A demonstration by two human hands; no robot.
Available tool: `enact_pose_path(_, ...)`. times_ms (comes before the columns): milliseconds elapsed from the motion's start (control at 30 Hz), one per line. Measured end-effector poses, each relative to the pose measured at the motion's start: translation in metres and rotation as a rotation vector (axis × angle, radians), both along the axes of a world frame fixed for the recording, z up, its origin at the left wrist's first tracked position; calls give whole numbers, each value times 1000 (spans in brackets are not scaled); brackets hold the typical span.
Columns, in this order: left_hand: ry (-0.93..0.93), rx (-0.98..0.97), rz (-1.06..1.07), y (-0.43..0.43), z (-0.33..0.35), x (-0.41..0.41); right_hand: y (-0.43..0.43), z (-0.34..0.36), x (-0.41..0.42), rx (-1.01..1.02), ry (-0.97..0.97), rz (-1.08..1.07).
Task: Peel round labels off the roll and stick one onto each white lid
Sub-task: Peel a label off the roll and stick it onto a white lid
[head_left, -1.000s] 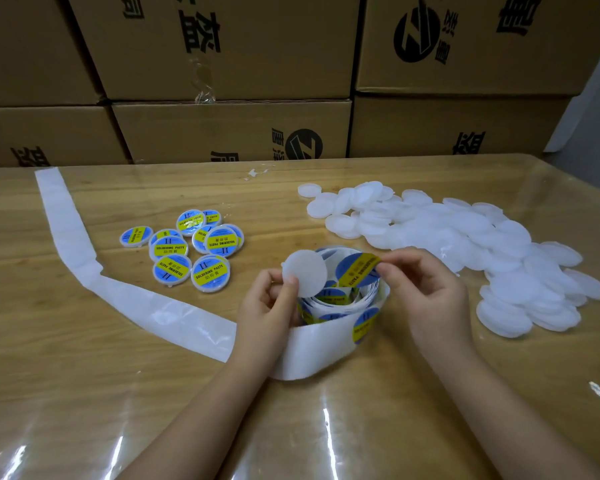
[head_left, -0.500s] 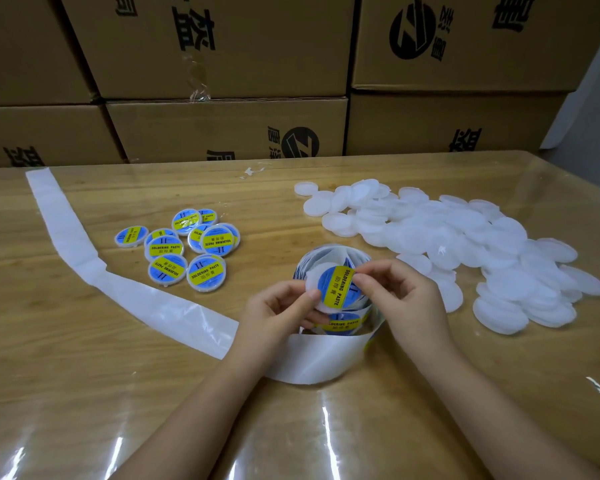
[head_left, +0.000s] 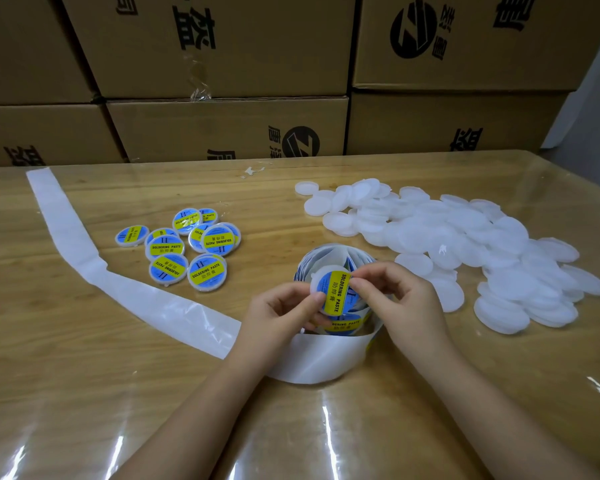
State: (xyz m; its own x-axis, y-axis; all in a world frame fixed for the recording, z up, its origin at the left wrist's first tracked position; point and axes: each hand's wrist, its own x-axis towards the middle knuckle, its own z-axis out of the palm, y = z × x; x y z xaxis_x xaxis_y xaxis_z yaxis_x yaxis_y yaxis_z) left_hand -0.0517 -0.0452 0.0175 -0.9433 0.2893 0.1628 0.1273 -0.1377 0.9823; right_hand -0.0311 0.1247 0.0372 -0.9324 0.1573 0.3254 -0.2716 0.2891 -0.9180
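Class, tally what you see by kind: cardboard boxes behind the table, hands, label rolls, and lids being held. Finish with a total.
Cardboard boxes: 6
Hands: 2 (left hand, right hand)
Label roll: 1
Held lid: 1
Total: 10

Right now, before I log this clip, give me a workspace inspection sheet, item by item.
Surface: wooden table under glossy clear film.
Job's things: label roll near centre; white lid bearing a round label, held above the roll; labelled lids clustered on the left; blank lids piled on the right; spent backing strip trailing off to the left.
Clutter: small white scrap near the far edge.
Hands: left hand grips the lid; right hand pinches the label's edge with its fingers.
Cables: nothing seen.
Surroundings: stacked cardboard boxes behind the table.
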Motion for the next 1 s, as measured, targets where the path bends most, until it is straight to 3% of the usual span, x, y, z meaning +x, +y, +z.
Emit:
enact_pose_path(667,20,-46,-19,-1,0,0,4,-1,0,68,7,22)
enact_pose_path(1000,54,-46,1,-1,1,2,0,-3,4,399,252,-88)
